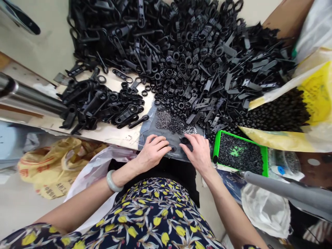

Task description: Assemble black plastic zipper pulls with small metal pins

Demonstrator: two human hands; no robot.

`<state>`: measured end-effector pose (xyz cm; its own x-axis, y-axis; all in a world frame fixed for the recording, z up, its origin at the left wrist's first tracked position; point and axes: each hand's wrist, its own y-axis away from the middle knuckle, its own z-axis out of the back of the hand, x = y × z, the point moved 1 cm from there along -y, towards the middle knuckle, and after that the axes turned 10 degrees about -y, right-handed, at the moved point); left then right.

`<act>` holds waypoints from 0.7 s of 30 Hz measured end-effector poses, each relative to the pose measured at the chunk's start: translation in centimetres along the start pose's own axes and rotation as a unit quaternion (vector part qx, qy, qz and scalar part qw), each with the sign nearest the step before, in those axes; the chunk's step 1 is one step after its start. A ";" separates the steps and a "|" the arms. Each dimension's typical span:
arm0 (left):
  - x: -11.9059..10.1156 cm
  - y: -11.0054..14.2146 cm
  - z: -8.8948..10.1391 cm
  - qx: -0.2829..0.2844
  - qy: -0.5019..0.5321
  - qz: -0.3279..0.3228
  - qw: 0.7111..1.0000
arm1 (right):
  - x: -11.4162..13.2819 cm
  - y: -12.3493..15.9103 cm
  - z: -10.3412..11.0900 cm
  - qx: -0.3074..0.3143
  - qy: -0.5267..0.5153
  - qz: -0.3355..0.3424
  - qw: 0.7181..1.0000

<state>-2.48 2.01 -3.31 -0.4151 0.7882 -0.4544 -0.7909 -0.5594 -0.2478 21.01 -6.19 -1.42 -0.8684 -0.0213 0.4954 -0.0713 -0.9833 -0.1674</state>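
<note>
Floral shirt (pixel 155 218) foremost, I record left hand (pixel 154 152) curled, grip unclear, right hand (pixel 198 150) pinching a black part (pixel 184 140); joined pieces (pixel 103 100) seem few, loose parts (pixel 194 62) many.

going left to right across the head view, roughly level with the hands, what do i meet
Crumpled yellow plastic sack with red print → pale green round bangle → bare left hand → bare right hand → bright green rectangular plastic tray → clear plastic container.
</note>
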 end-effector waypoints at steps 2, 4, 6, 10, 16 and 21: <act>-0.1 -0.4 0.2 -0.006 -0.001 0.006 1.000 | 0.0 -0.4 -0.2 0.022 0.013 0.020 0.999; -0.1 -0.5 0.7 -0.031 -0.014 0.029 0.999 | 0.0 -0.8 0.0 0.022 0.006 0.024 0.999; 0.0 -0.6 1.5 -0.064 -0.032 0.063 0.995 | -0.1 -1.3 0.6 0.019 -0.007 0.021 1.000; 0.4 -2.5 2.8 -0.109 -0.080 0.090 0.987 | -0.7 -3.4 1.7 -0.022 0.005 0.004 1.000; 1.7 -9.3 2.8 -0.095 -0.166 0.069 0.979 | -2.1 -7.9 2.3 -0.170 -0.129 -0.049 0.976; 2.6 -12.2 1.9 -0.061 -0.223 0.101 0.968 | -2.9 -13.3 3.5 -0.265 -0.163 -0.030 0.950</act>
<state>5.29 11.35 0.17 -0.7295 0.6773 -0.0958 -0.6264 -0.7177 -0.3041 26.18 6.27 2.34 -0.6622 -0.1075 0.7415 -0.4291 -0.7569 -0.4929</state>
